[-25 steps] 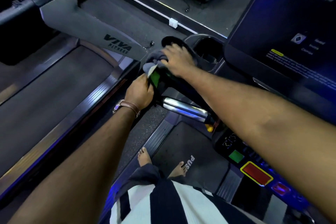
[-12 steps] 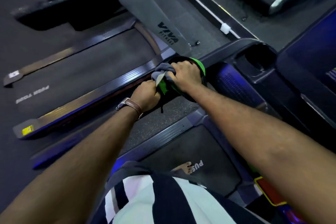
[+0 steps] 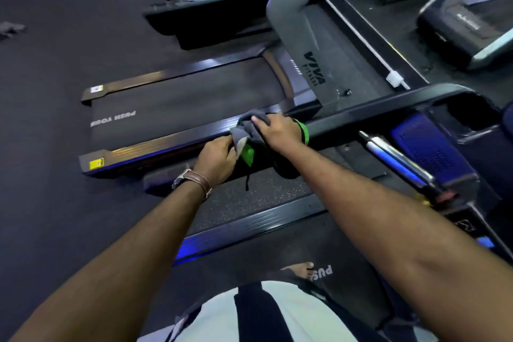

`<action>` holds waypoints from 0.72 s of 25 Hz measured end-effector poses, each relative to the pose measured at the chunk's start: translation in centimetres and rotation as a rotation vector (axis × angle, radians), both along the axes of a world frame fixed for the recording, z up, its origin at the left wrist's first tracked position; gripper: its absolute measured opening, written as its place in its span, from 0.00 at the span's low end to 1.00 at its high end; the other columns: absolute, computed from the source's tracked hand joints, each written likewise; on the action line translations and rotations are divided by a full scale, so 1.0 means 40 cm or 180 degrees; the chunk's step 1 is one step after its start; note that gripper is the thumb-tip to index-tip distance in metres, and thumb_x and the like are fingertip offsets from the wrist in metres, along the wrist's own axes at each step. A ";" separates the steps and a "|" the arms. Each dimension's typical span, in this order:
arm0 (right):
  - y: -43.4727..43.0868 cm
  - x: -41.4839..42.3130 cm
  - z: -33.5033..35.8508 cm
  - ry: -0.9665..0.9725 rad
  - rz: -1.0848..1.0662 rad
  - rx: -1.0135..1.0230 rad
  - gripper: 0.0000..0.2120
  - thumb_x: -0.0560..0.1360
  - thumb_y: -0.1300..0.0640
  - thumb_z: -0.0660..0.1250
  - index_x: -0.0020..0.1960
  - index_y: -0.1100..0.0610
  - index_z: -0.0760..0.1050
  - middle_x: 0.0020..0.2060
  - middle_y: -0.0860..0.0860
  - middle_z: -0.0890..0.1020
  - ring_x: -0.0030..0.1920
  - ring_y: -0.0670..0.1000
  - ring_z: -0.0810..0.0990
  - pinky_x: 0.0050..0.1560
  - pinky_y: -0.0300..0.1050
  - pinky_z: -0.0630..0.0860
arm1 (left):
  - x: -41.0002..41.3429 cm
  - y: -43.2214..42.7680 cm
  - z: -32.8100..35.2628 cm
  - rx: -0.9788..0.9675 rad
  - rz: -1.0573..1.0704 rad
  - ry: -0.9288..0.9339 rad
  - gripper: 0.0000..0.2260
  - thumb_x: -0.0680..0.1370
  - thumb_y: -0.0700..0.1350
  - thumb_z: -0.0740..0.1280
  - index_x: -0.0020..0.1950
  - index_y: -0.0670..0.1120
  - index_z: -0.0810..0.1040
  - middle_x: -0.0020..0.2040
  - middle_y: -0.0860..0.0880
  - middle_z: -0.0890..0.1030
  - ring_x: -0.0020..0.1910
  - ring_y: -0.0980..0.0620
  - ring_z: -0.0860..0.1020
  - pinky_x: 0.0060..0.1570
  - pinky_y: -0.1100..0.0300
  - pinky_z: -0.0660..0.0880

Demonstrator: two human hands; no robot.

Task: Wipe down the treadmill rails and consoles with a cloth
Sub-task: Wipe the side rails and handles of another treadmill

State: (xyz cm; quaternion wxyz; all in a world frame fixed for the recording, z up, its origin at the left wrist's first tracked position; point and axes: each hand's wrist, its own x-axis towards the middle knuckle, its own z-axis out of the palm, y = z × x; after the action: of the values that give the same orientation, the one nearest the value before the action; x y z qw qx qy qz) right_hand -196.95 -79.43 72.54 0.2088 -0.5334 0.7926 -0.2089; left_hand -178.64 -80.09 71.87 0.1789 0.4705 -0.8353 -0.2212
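I stand on a treadmill and look down at the end of its left black handrail [image 3: 361, 114], which carries a green band near its tip. A grey cloth [image 3: 245, 126] is bunched over the rail end. My right hand [image 3: 274, 129] lies on top of the cloth and rail, fingers curled over them. My left hand [image 3: 219, 155], with a brown watch strap at the wrist, pinches the cloth's lower edge just below. A chrome grip bar [image 3: 397, 153] and the blue-lit console side [image 3: 424, 144] lie to the right.
A second treadmill [image 3: 177, 116] with a VIVA-marked upright stands close on the left, its side rail right behind my hands. My bare foot [image 3: 301, 268] rests on the belt below. More machines stand at the top right; dark rubber floor spreads to the left.
The view has swung left and down, so the console screen has left the frame. Both hands stay on the cloth at the rail end, the right hand sliding along the tip.
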 end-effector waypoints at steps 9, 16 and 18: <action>0.024 0.625 0.170 -0.3601 0.0112 -0.0520 0.10 0.78 0.59 0.68 0.57 0.62 0.79 0.45 0.57 0.84 0.45 0.53 0.83 0.46 0.46 0.79 | 0.512 0.104 0.151 0.2129 0.1845 0.3600 0.27 0.75 0.64 0.60 0.61 0.43 0.77 0.50 0.46 0.82 0.52 0.44 0.81 0.51 0.53 0.74; -0.008 0.819 0.174 -0.3293 0.0422 -0.0448 0.15 0.67 0.64 0.78 0.51 0.63 0.81 0.45 0.57 0.85 0.44 0.53 0.84 0.48 0.48 0.80 | 0.788 0.090 0.164 0.2396 0.1946 0.4425 0.13 0.65 0.43 0.72 0.48 0.42 0.79 0.41 0.45 0.81 0.39 0.47 0.81 0.40 0.56 0.77; -0.050 0.830 0.182 -0.3467 0.0392 -0.0230 0.09 0.65 0.61 0.79 0.43 0.61 0.82 0.39 0.57 0.84 0.40 0.54 0.82 0.45 0.49 0.78 | 0.842 0.055 0.172 0.2381 0.2038 0.4322 0.09 0.63 0.38 0.69 0.42 0.42 0.79 0.36 0.45 0.81 0.34 0.48 0.79 0.37 0.58 0.73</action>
State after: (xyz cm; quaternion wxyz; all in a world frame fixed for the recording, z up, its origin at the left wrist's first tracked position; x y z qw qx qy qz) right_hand -163.76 -81.43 79.82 0.5823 -0.4004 0.5296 -0.4693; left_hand -144.94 -77.87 78.76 0.5293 0.4778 -0.2437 -0.6574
